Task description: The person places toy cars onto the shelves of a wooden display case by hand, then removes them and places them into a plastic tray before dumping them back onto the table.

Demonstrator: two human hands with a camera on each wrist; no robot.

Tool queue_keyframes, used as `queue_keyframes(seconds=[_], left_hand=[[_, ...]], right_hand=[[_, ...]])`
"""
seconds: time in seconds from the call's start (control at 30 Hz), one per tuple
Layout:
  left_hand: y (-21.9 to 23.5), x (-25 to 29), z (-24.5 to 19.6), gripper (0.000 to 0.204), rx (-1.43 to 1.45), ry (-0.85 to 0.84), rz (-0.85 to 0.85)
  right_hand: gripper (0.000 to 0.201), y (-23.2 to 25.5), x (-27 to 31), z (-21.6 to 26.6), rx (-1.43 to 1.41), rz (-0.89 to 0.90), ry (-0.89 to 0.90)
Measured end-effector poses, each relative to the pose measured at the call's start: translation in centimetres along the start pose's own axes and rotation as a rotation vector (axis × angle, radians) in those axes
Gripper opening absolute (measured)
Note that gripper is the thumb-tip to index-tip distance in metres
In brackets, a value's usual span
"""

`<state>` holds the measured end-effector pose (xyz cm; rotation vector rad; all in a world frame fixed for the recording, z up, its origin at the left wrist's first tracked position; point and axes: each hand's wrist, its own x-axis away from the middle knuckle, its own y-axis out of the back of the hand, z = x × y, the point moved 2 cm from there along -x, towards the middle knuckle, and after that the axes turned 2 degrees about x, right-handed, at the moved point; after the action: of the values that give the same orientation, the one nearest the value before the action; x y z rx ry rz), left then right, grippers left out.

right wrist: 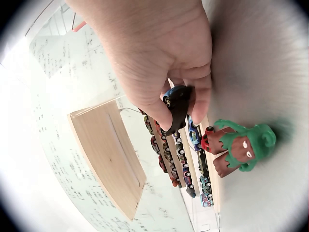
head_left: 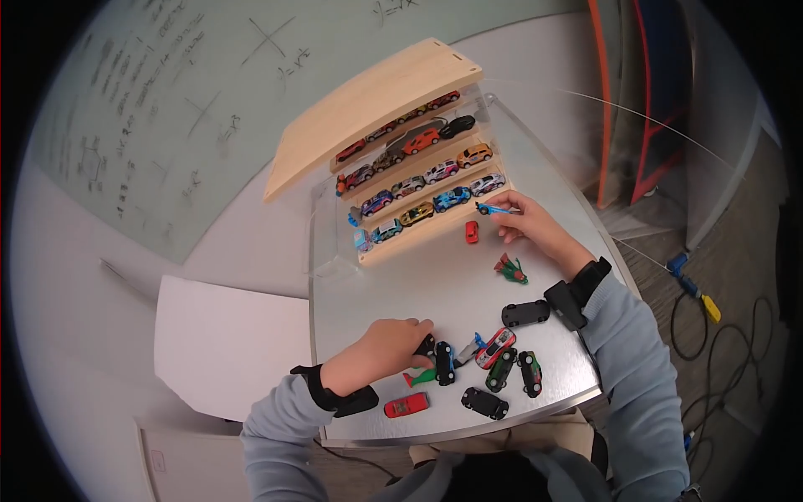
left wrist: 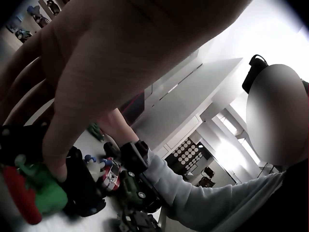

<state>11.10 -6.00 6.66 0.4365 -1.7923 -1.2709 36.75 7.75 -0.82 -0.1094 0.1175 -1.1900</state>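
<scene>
My right hand pinches a small blue toy car between thumb and fingers, beside the right end of the bottom shelf. The right wrist view shows the car's black underside. On the table close below lie a red toy car and a green and brown figurine. Near the table's front left, my left hand holds a dark toy car, partly hidden by the fingers. Right by its thumb are a black-bottomed blue car and a green and red figurine.
A wooden display case with clear sides stands at the back, its tiers lined with toy cars. Several more cars, some upside down like the black one, lie at the table's front right. A red car sits near the front edge.
</scene>
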Motion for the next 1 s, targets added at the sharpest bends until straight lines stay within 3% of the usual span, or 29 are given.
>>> queue_keyframes(seconds=[0.17, 0.23, 0.37, 0.43, 0.57, 0.63, 0.77, 0.87, 0.97, 1.0], left_hand=[[-0.6, -0.3, 2.4, 0.042, 0.059, 0.017, -0.049], [-0.8, -0.8, 3.8, 0.045, 0.163, 0.099, -0.22], [-0.4, -2.0, 3.7, 0.055, 0.067, 0.095, -0.385], [-0.3, -3.7, 3.0, 0.057, -0.032, -0.061, -0.555], [2.3, -7.9, 0.2, 0.044, 0.024, -0.008, -0.534], [3.4, -10.3, -0.4, 0.034, 0.114, -0.15, -0.709], [2.7, -14.8, 1.1, 0.029, -0.071, -0.102, -0.613], [3.0, -15.2, 1.4, 0.02, 0.077, -0.074, -0.605], [3.7, -14.0, 1.9, 0.015, 0.188, -0.169, -0.567], [4.8, -13.3, 2.5, 0.013, 0.135, -0.12, -0.689]], right_hand=[[0.034, -0.2, 0.3, 0.5, 0.021, -0.003, 0.008], [0.033, -0.2, 0.3, 0.5, 0.027, 0.001, 0.008], [0.032, -0.1, 0.1, 0.0, 0.019, 0.002, 0.012], [0.033, -0.3, 0.3, 0.3, 0.012, -0.004, 0.015], [0.032, -0.1, 0.2, 0.2, 0.006, 0.006, 0.04], [0.032, 0.0, 0.1, 0.1, -0.009, 0.013, 0.037], [0.032, 0.0, 0.2, 0.1, -0.04, 0.027, 0.021], [0.032, 0.0, 0.1, 0.1, -0.037, 0.022, 0.022], [0.032, 0.1, 0.1, -0.1, -0.011, 0.034, -0.006], [0.032, 0.0, 0.2, 0.1, -0.017, 0.031, -0.008]])
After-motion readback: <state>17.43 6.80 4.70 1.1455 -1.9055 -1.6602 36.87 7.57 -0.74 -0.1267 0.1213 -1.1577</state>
